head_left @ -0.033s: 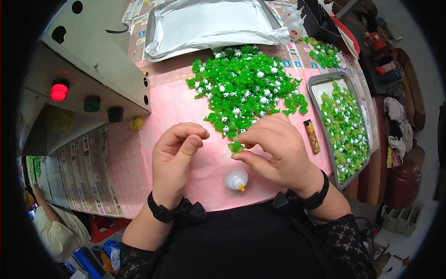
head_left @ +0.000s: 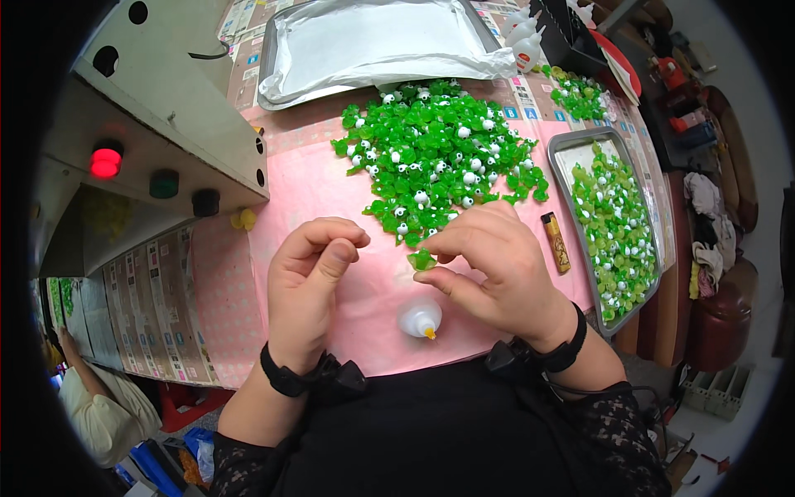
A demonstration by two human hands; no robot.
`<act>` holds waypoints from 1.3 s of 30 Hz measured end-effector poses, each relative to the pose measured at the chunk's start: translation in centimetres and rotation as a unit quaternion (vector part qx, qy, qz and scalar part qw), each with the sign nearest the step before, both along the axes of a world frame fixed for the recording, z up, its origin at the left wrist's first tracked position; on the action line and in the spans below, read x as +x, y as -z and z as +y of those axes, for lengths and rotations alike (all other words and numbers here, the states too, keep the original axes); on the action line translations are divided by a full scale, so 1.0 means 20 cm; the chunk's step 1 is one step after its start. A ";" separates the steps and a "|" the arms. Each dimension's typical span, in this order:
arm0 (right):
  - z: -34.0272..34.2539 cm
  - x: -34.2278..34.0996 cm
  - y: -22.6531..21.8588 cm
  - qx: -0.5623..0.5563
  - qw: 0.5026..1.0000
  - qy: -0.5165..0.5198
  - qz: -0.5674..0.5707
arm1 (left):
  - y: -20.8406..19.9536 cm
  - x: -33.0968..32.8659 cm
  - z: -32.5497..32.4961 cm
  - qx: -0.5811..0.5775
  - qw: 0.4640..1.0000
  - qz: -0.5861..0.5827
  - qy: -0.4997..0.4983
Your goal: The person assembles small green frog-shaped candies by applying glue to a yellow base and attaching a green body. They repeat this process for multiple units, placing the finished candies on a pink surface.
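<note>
Between the thumb and fingertips of my right hand is a small green translucent plastic piece, pinched just in front of a heap. Across from it, my left hand is closed, thumb against curled fingers; whatever they hold, if anything, is too small to make out. The heap of green plastic pieces, many with white balls with black spots, lies beyond both hands on a pink sheet. Below the held piece a whitish squeeze bottle points its yellow tip toward me.
A grey tray of green and white pieces sits at right, beside a lighter. Behind the heap is a paper-lined tray. A metal machine with a red lamp stands left. More bottles are at the back right.
My left hand has shifted slightly to the left, away from the right one. The right hand keeps its pinch on the green plastic piece, almost unmoved.
</note>
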State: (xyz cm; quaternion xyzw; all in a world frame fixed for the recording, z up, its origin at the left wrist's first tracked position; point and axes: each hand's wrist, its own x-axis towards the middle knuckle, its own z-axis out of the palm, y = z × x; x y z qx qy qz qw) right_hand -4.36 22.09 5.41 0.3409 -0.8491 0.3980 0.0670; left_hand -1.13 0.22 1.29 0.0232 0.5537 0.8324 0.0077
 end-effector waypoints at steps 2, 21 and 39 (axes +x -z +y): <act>0.03 0.00 0.00 0.019 1.000 0.019 0.012 | -0.03 0.01 -0.03 0.011 1.000 0.001 -0.008; 0.84 -0.06 -0.03 0.236 0.879 0.396 0.121 | -0.12 -0.12 -0.20 -0.575 0.798 0.166 0.073; 0.94 -0.05 -0.04 0.211 0.886 0.407 0.072 | -0.13 -0.06 -0.20 -0.393 0.913 0.074 0.085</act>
